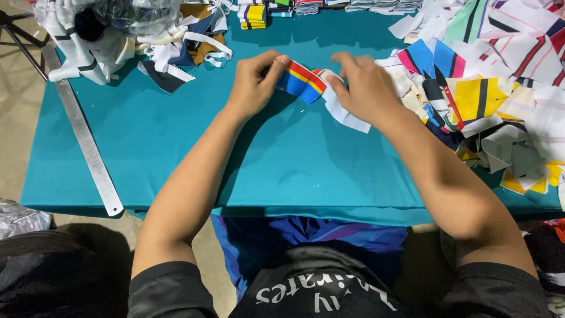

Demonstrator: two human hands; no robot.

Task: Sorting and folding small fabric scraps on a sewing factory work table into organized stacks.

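Head view: left hand [254,82] pinching striped blue-red-yellow fabric strip [302,81], right hand [366,87] gripping its white end, mid teal tabletop [176,147]. Risks: strip slipping from pinch, stripes misaligning; right forearm brushing scrap pile [488,112], dragging pieces off edge.

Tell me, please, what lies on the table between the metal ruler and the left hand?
In the head view, only bare teal tablecloth lies between the metal ruler and the left hand.
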